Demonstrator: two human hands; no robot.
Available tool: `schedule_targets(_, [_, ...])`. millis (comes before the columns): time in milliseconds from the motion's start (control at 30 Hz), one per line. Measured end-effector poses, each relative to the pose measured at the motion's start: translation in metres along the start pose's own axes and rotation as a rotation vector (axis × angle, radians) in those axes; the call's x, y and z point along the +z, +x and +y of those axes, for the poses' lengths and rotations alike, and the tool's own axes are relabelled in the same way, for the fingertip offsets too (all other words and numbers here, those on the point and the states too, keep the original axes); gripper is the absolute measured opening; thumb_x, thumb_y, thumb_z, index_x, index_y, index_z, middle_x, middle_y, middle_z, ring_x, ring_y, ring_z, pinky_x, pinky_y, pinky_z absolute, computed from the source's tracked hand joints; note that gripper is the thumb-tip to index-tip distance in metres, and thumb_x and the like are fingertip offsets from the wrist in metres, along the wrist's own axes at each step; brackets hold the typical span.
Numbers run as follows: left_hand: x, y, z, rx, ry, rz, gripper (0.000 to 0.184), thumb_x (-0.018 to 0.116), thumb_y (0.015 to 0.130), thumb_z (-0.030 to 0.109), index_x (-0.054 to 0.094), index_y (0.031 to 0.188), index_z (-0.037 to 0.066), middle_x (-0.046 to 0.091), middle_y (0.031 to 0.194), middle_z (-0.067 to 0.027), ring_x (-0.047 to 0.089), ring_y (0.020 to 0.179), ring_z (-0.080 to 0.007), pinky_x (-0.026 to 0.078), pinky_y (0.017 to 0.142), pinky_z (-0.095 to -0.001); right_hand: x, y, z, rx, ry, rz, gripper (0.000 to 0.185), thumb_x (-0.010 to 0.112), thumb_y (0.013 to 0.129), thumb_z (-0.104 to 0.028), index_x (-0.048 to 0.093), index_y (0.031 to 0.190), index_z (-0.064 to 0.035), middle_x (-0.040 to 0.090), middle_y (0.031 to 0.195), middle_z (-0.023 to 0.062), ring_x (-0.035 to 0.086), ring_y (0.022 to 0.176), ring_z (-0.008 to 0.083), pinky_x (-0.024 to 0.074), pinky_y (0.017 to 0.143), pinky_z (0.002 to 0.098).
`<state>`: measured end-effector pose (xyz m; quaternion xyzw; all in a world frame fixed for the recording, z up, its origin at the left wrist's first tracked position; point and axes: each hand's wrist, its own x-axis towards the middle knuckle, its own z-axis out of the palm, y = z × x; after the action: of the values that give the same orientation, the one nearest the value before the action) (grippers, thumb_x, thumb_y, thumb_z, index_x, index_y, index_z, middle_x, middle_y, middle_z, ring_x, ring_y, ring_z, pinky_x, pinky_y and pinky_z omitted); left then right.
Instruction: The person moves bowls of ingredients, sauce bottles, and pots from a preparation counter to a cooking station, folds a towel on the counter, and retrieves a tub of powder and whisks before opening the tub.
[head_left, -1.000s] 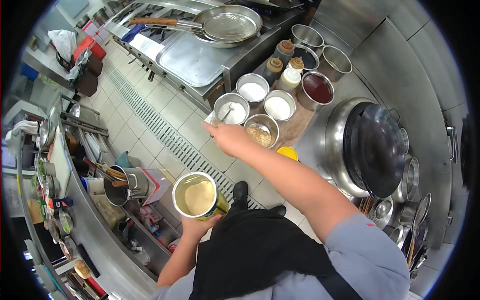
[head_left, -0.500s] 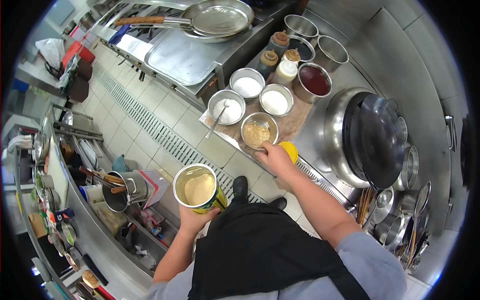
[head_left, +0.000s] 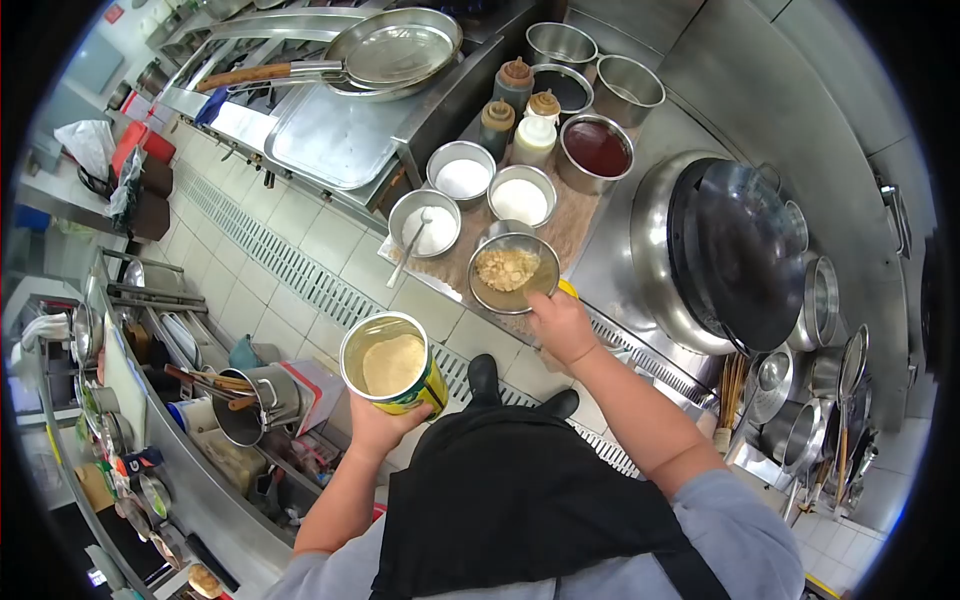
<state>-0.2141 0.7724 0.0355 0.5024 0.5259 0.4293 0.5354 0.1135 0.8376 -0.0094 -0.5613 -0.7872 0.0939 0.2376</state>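
Note:
My left hand [head_left: 385,425] is wrapped around a tall yellow-and-green can [head_left: 430,385] with pale yellow powder [head_left: 392,364] inside. Between the fingers and thumb of my right hand [head_left: 563,325] is the near rim of a small steel bowl [head_left: 487,297], which holds clumpy tan-yellow powder [head_left: 505,268]. This bowl looks lifted and tilted at the counter's edge. A yellow lid [head_left: 569,288] lies partly hidden behind my right hand. Just beyond the bowl stand steel containers of white powder [head_left: 521,200], one with a spoon [head_left: 408,250] in it.
Squeeze bottles [head_left: 534,140] and a pot of dark red sauce [head_left: 596,150] stand farther back on the counter. To the right is a large black wok [head_left: 750,250]. Frying pans [head_left: 395,50] rest by the stove. A floor drain [head_left: 280,270] crosses the tiles.
My right hand has pulled the steel bowl up and toward me from its place beside the white powders. The left hand still holds the can, and the view has shifted slightly.

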Motion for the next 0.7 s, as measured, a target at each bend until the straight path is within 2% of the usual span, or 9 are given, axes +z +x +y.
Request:
schedule_targets(100, [0.001,-0.001,0.006,0.016,0.022,-0.018,0.088,0.095,0.06,0.016,0.046,0.133,-0.001,0.062,0.125,-0.0126,0.061,0.116,-0.0233,0.047,0.103,-0.0391,-0.007,0.005,-0.006,-0.082,-0.062,-0.047,0.017,0.067,0.081,-0.015,0.062,0.096,-0.0105,0.06,0.078,0.0141,0.065,0.072,0.0334,0.0543,0.066,0.0447])
schedule_targets(167, [0.002,0.001,0.008,0.04,0.005,-0.002,0.087,0.095,0.06,0.017,0.047,0.132,-0.001,0.063,0.124,-0.0125,0.061,0.116,-0.0231,0.047,0.103,-0.039,-0.012,0.013,-0.005,-0.091,-0.118,0.089,0.017,0.067,0.079,-0.014,0.063,0.094,-0.0092,0.059,0.075,0.0137,0.064,0.07,0.0325,0.0542,0.064,0.0436])
schedule_targets(300, [0.002,-0.002,0.007,0.039,-0.061,0.002,0.085,0.095,0.06,0.017,0.05,0.13,-0.001,0.064,0.122,-0.0118,0.062,0.115,-0.0225,0.048,0.102,-0.0389,-0.019,0.021,-0.003,-0.224,-0.172,0.034,0.019,0.066,0.078,-0.014,0.063,0.095,-0.0086,0.059,0.074,0.0137,0.064,0.069,0.0321,0.0541,0.063,0.0426])
schedule_targets(367, [0.002,-0.003,0.01,0.065,-0.009,-0.003,0.085,0.094,0.06,0.017,0.049,0.13,-0.001,0.064,0.121,-0.0116,0.063,0.113,-0.0222,0.048,0.101,-0.0387,-0.029,0.026,-0.006,-0.059,-0.141,0.094,0.019,0.065,0.078,-0.013,0.063,0.096,-0.0081,0.059,0.077,0.0143,0.064,0.07,0.0321,0.054,0.063,0.042])
schedule_targets(467, [0.0,-0.007,0.005,0.042,-0.018,-0.006,0.086,0.094,0.061,0.016,0.048,0.131,-0.001,0.063,0.122,-0.0119,0.062,0.114,-0.0223,0.048,0.102,-0.0384,-0.031,0.026,0.0,-0.215,-0.204,-0.039,0.02,0.064,0.078,-0.012,0.063,0.098,-0.0087,0.06,0.08,0.0141,0.064,0.071,0.0322,0.0543,0.063,0.0419])
schedule_targets(500, [0.002,-0.006,0.007,0.075,-0.035,-0.005,0.087,0.094,0.061,0.017,0.047,0.131,-0.001,0.063,0.122,-0.0122,0.062,0.115,-0.0223,0.048,0.102,-0.0385,-0.034,0.028,-0.004,-0.217,-0.206,-0.033,0.02,0.064,0.078,-0.012,0.063,0.098,-0.0087,0.06,0.08,0.0141,0.064,0.071,0.0322,0.0543,0.063,0.0419])
schedule_targets(567, [0.005,-0.007,0.007,0.106,-0.062,0.006,0.088,0.095,0.061,0.017,0.046,0.132,-0.001,0.062,0.123,-0.0124,0.061,0.116,-0.0224,0.048,0.102,-0.0385,-0.042,0.031,-0.012,-0.131,-0.201,0.158,0.022,0.064,0.079,-0.01,0.064,0.101,-0.0088,0.06,0.082,0.0138,0.064,0.071,0.0319,0.0544,0.063,0.0421])
schedule_targets(667, [0.003,-0.007,0.008,0.096,-0.063,-0.013,0.09,0.095,0.063,0.018,0.043,0.135,0.0,0.06,0.127,-0.0127,0.06,0.118,-0.0226,0.047,0.103,-0.0387,-0.034,0.027,-0.001,-0.252,-0.184,0.128,0.026,0.065,0.078,-0.01,0.064,0.104,-0.009,0.061,0.087,0.0132,0.064,0.073,0.0319,0.0548,0.064,0.0423])
schedule_targets(700, [0.004,-0.006,0.007,0.124,-0.071,-0.017,0.09,0.094,0.064,0.018,0.042,0.136,0.0,0.06,0.127,-0.0126,0.059,0.119,-0.0226,0.047,0.104,-0.0386,-0.035,0.027,0.001,-0.228,-0.152,0.124,0.032,0.069,0.075,-0.01,0.064,0.108,-0.0098,0.063,0.092,0.0137,0.066,0.079,0.0331,0.0557,0.066,0.0415])
